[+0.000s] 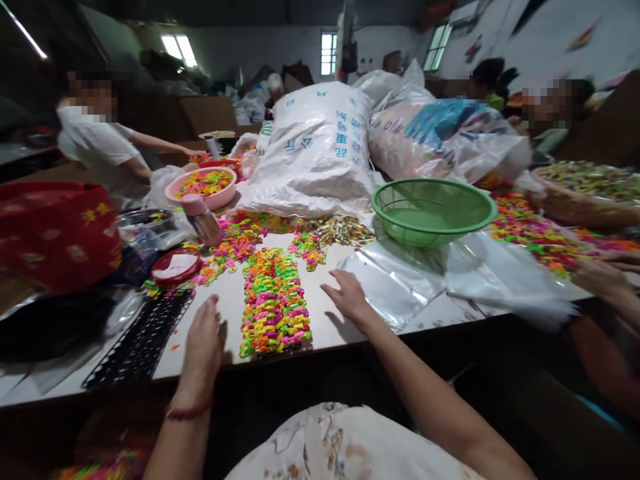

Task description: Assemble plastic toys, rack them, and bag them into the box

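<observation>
A block of small bright plastic pieces (277, 303), laid in tight rows of yellow, green, pink and orange, lies on the white table in front of me. To its left is my left hand (204, 333), seen edge-on with fingers stretched out, a red bracelet on the wrist. My right hand (347, 297) is on the other side, thumb and fingers apart, holding nothing. Neither hand touches the block. Dark edges of something show under the block's near end. Black plastic grid strips (140, 337) lie left of my left hand.
Loose colourful pieces (240, 237) lie behind the block. A green basket (433, 210) and clear plastic bags (395, 283) are at right. A pink-lidded bottle (201, 220), a pink basin (220, 195) and a red dish (175, 267) stand left. Large white sacks (315, 147) rise behind. Co-workers sit around.
</observation>
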Demonstrator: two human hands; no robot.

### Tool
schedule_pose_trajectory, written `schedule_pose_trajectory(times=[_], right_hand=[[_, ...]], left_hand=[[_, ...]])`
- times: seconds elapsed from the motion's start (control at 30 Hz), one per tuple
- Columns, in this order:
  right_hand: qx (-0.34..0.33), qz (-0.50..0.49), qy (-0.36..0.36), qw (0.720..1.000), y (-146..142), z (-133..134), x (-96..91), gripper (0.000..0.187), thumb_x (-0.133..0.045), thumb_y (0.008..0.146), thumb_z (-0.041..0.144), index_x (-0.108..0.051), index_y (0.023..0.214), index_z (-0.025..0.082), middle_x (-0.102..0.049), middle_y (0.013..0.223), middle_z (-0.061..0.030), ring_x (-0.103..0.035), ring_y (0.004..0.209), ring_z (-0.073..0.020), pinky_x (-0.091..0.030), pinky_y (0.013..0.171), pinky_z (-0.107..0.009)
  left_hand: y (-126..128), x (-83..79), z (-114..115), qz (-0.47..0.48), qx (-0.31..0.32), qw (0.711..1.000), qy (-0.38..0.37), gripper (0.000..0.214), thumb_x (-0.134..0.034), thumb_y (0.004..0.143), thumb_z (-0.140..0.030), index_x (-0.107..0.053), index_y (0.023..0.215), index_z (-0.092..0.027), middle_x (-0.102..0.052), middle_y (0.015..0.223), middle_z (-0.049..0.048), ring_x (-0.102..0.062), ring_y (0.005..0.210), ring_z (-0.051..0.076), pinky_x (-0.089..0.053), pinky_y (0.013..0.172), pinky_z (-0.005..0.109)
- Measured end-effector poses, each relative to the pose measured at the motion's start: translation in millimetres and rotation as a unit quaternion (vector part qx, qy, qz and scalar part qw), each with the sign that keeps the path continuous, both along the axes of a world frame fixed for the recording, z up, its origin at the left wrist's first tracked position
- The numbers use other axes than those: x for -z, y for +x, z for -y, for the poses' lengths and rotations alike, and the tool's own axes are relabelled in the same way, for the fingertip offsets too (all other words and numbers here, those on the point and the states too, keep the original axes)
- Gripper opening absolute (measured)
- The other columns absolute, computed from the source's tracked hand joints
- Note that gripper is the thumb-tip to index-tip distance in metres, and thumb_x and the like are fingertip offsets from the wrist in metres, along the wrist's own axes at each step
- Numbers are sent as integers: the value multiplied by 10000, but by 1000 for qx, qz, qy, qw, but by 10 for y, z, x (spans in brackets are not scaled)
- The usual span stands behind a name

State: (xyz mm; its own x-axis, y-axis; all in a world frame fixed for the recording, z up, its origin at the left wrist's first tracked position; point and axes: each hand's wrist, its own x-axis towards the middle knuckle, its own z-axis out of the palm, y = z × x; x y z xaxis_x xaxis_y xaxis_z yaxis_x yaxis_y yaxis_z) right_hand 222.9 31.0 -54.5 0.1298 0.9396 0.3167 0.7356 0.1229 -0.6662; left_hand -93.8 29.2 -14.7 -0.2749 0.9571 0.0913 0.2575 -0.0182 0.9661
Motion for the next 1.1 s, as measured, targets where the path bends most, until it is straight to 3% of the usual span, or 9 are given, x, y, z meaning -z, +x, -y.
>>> schedule_pose_trajectory(times=[0.13,0.2,0.3,0.37,0.5,0.6,0.7,0.9,1.1], right_hand=[[162,167,-4,972,801,429,205,426,-601,850,496,-628,1086,141,-585,1103,-179,-478,1076,-340,-382,961,-498],[181,191,-22,965,1012,512,286,320,-563,879,445,-622,995,153,-581,1011,-157,-490,988,-313,-404,908,-461],[163,187,-51,967,1108,486,320,231,-441,939,330,-598,852,184,-594,913,-125,-511,910,-273,-401,878,-405],[153,173,-68,971,1126,428,284,263,-401,948,292,-586,790,193,-613,879,-116,-534,885,-253,-398,856,-369],[165,133,-100,972,1257,315,128,312,-411,933,322,-602,720,198,-638,750,-74,-557,728,-211,-396,702,-312],[172,103,-113,973,1425,208,-47,338,-417,921,343,-648,729,188,-662,734,-62,-572,701,-195,-384,657,-290],[160,80,-121,976,1575,63,-259,297,-465,885,323,-701,774,180,-695,755,-50,-599,718,-181,-393,656,-268],[136,57,-135,980,1690,-125,-548,175,-571,783,252,-695,696,166,-666,624,-7,-573,589,-141,-393,578,-233],[177,79,-81,978,1679,-126,-659,183,-510,866,265,-667,849,174,-687,758,-60,-569,646,-161,-381,595,-254]], left_hand=[[-24,-285,406,28,-73,997,-5,401,-540,870,-545,-649,1115,-247,-629,1283,30,-563,1212,227,-393,1110,441],[81,-383,556,12,-42,999,6,385,-547,863,-553,-670,1069,-252,-668,1215,22,-590,1177,232,-380,1122,439],[293,-448,660,-26,93,995,8,364,-555,868,-532,-687,1064,-255,-692,1157,41,-611,1145,250,-414,1089,429],[445,-482,678,-69,213,975,2,331,-562,875,-494,-699,1071,-265,-694,1154,52,-626,1111,254,-460,1033,400],[764,-615,699,-151,408,900,-11,254,-526,908,-420,-717,1032,-309,-711,1091,37,-650,1019,226,-509,918,328],[996,-729,718,-188,496,847,-26,264,-480,936,-391,-703,1061,-324,-713,1068,21,-644,991,200,-497,896,292],[1183,-798,723,-212,533,819,-28,286,-454,949,-390,-701,1067,-305,-715,1039,23,-640,959,187,-478,882,275],[1460,-786,684,-192,564,801,-54,320,-457,938,-414,-726,1007,-255,-726,963,18,-634,896,175,-457,779,246],[1960,-711,504,-41,566,801,-190,311,-538,856,-430,-707,850,-169,-708,846,53,-642,778,164,-456,715,259]])
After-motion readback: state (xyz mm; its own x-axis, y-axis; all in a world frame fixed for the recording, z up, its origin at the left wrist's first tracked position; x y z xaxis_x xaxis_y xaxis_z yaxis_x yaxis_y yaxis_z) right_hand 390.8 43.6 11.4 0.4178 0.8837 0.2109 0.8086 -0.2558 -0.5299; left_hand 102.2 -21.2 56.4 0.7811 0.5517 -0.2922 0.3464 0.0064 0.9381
